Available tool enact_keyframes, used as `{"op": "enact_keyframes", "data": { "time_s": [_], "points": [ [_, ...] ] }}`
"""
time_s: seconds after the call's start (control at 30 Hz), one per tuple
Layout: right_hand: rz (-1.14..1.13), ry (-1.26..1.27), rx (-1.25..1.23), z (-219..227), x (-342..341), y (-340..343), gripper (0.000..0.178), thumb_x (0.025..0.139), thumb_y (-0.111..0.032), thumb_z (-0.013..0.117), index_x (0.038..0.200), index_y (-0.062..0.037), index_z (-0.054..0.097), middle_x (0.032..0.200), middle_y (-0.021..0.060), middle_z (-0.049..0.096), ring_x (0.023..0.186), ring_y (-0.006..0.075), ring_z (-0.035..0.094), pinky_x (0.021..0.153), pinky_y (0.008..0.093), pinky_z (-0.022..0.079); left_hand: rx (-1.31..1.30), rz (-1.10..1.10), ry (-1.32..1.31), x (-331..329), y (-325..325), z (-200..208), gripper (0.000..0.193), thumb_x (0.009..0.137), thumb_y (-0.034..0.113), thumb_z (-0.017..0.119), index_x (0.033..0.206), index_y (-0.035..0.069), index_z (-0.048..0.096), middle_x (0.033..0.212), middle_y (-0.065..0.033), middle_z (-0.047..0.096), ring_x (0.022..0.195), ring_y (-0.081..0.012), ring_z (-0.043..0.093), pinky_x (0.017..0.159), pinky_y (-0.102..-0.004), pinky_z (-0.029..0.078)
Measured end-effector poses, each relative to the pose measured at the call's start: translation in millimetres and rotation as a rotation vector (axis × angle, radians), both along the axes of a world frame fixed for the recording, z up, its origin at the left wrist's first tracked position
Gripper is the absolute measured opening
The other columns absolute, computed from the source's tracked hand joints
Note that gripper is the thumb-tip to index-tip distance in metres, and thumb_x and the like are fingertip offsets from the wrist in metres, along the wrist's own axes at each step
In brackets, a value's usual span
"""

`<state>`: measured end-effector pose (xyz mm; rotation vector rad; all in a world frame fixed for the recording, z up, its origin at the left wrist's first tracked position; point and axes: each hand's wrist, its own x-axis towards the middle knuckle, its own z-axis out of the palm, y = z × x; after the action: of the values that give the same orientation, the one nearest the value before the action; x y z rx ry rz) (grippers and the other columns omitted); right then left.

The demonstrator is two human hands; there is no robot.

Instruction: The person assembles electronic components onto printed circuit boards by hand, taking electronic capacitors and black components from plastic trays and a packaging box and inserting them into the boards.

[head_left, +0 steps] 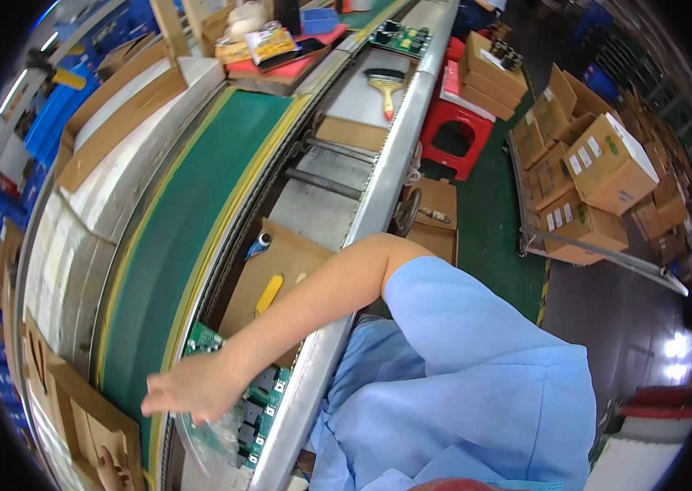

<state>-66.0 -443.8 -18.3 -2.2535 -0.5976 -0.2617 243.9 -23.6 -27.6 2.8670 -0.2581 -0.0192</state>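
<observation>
My right arm reaches left across the metal rail. My right hand (203, 388) hangs with bent fingers above a green circuit board (262, 421) carrying dark blocky parts. Clear plastic film (213, 442) shows just below that hand. What the fingers grip, if anything, is hidden. At the lower left edge my left hand (110, 472) is partly in view, its fingers apart, beside an open cardboard box (76, 409). Beyond my right forearm, a yellow-handled tool (269, 295) and a small blue-and-white bottle (259, 245) lie on a cardboard sheet.
A green conveyor belt (186, 204) runs along the left. Farther up the line are a paint brush (385, 88) and another circuit board (400, 38). Right of the rail stand a red stool (454, 131) and a cart stacked with cartons (608, 164).
</observation>
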Motion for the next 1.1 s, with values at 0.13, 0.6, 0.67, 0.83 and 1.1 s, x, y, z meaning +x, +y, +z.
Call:
{"op": "enact_keyframes", "data": {
  "time_s": [0.13,0.6,0.67,0.83,1.1],
  "points": [
    [0.343,-0.202,0.053,2.7,-21.0,13.3,0.052,0.068,-0.007,0.063,0.117,-0.0048,0.046,0.104,0.0188,0.051,0.081,0.0360,0.060,0.066,0.0466,0.051,-0.173,0.176,0.594,-48.6,-72.3,33.0,0.071,0.084,0.066,0.042,0.121,0.007,0.055,0.106,-0.0063,0.061,0.095,-0.0201,0.056,0.083,-0.0332,0.043],
    [0.720,-0.335,-0.227,30.6,-40.7,4.1,0.049,0.075,-0.042,0.066,0.105,-0.0028,0.062,0.102,0.0097,0.063,0.094,0.0212,0.060,0.088,0.0384,0.045,0.003,-0.308,0.270,-94.2,-145.6,42.8,0.068,0.078,0.030,0.068,0.137,0.012,0.039,0.130,-0.0230,0.046,0.113,-0.0392,0.051,0.098,-0.0409,0.042],
    [0.688,-0.386,-0.193,40.2,-14.3,11.6,0.047,0.073,-0.041,0.068,0.102,-0.0038,0.062,0.101,0.0093,0.063,0.091,0.0214,0.060,0.087,0.0389,0.046,-0.058,-0.226,0.295,-99.4,-145.2,45.4,0.055,0.077,0.023,0.065,0.128,0.010,0.047,0.124,-0.0179,0.054,0.106,-0.0349,0.055,0.093,-0.0364,0.042],
    [0.472,-0.495,-0.236,51.5,70.7,28.9,0.033,0.071,-0.026,0.073,0.096,-0.0070,0.063,0.099,0.0058,0.064,0.083,0.0213,0.061,0.077,0.0364,0.048,-0.087,-0.218,0.234,-107.0,-136.3,32.4,0.040,0.073,0.025,0.065,0.108,0.007,0.058,0.103,-0.0181,0.065,0.097,-0.0327,0.061,0.086,-0.0392,0.047],
    [0.325,-0.700,-0.497,64.6,197.2,92.8,0.016,0.076,-0.015,0.067,0.089,-0.0073,0.066,0.087,0.0054,0.063,0.084,0.0233,0.062,0.076,0.0370,0.047,-0.127,-0.151,0.113,-103.7,-112.7,18.3,0.039,0.071,0.030,0.065,0.101,0.006,0.061,0.097,-0.0179,0.066,0.093,-0.0364,0.062,0.083,-0.0394,0.049]
  ]
}}
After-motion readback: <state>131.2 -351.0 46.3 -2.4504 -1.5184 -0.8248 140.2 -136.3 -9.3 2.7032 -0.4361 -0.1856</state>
